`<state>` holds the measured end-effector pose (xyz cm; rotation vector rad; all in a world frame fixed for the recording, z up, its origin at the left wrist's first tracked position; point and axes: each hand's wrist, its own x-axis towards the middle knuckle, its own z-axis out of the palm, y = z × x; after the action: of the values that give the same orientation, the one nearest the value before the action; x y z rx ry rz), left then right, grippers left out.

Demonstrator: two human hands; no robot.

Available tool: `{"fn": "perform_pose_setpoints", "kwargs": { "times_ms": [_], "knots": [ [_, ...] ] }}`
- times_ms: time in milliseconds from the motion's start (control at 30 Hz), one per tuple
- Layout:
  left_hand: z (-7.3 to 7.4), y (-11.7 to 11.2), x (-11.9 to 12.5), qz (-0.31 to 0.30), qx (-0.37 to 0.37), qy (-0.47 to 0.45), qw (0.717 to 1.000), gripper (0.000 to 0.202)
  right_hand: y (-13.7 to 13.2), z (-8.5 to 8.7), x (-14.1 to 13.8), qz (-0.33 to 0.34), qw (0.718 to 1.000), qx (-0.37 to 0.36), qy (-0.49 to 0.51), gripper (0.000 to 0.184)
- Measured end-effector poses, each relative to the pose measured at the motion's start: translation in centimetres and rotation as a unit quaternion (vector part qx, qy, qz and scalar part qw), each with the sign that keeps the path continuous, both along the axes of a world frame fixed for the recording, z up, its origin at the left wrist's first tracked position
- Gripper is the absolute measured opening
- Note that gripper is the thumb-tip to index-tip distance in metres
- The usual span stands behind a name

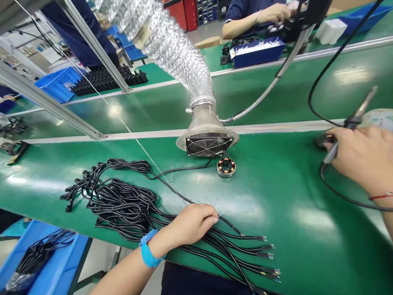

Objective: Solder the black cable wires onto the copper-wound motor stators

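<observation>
My left hand (192, 222), with a blue wristband, rests closed on a bundle of black cables (131, 206) lying on the green bench (313, 233); it pinches a thin solder wire that runs up to the left. The cables' stripped ends (269, 261) fan out toward the bench's near edge. My right hand (366, 154) at the far right is closed round a soldering iron (354, 121), tip pointing up, its black cord looping over the bench. A small round coil part (226, 166) sits under the fume fan (209, 144), joined to one cable.
A silver flexible duct (171, 43) drops to the fan. A clear round disc (391, 122) lies behind my right hand. A blue bin (49, 263) with bagged cables hangs below left. Another person (261, 12) works across the conveyor beside a blue tray (257, 53).
</observation>
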<state>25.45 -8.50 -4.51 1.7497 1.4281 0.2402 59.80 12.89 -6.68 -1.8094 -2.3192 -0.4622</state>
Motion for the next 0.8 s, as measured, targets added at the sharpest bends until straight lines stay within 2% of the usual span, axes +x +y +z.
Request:
{"fn": "perform_pose_setpoints", "kwargs": {
  "times_ms": [100, 200, 267, 400, 467, 533, 600, 700, 800],
  "knots": [
    [-0.3, 0.3, 0.0, 0.047, -0.031, -0.056, 0.997, 0.017, -2.8, 0.9, -0.8, 0.010, 1.000, 0.000, 0.000, 0.032],
    [-1.1, 0.8, 0.4, 0.140, -0.100, -0.156, 0.973, 0.011, -6.2, 1.0, -2.8, 0.078, 0.997, -0.023, 0.010, 0.027],
    [-1.6, 1.3, 0.7, 0.174, -0.128, -0.211, 0.953, 0.010, -8.7, 0.6, -4.9, 0.134, 0.989, -0.044, 0.032, 0.021],
    [-1.6, 3.0, 0.8, 0.217, -0.084, -0.245, 0.941, 0.004, -13.6, 0.6, -9.6, 0.231, 0.965, -0.058, 0.110, 0.033],
    [-1.2, 3.9, 0.5, 0.237, -0.062, -0.243, 0.938, 0.010, -15.3, 1.2, -11.4, 0.279, 0.945, -0.058, 0.159, 0.035],
    [-0.8, 4.8, 0.1, 0.239, -0.059, -0.225, 0.943, 0.015, -16.1, 1.7, -12.5, 0.325, 0.920, -0.054, 0.213, 0.028],
    [-0.7, 5.7, -0.1, 0.233, -0.065, -0.205, 0.948, 0.017, -16.3, 1.9, -13.0, 0.342, 0.905, -0.050, 0.249, 0.024],
    [-0.8, 6.8, 0.1, 0.223, -0.071, -0.207, 0.950, 0.019, -16.0, 1.0, -13.2, 0.327, 0.905, -0.054, 0.265, 0.026],
    [-0.8, 7.5, 0.6, 0.240, -0.084, -0.233, 0.938, 0.017, -16.1, -0.4, -13.4, 0.312, 0.904, -0.082, 0.282, 0.030]
  ]
}}
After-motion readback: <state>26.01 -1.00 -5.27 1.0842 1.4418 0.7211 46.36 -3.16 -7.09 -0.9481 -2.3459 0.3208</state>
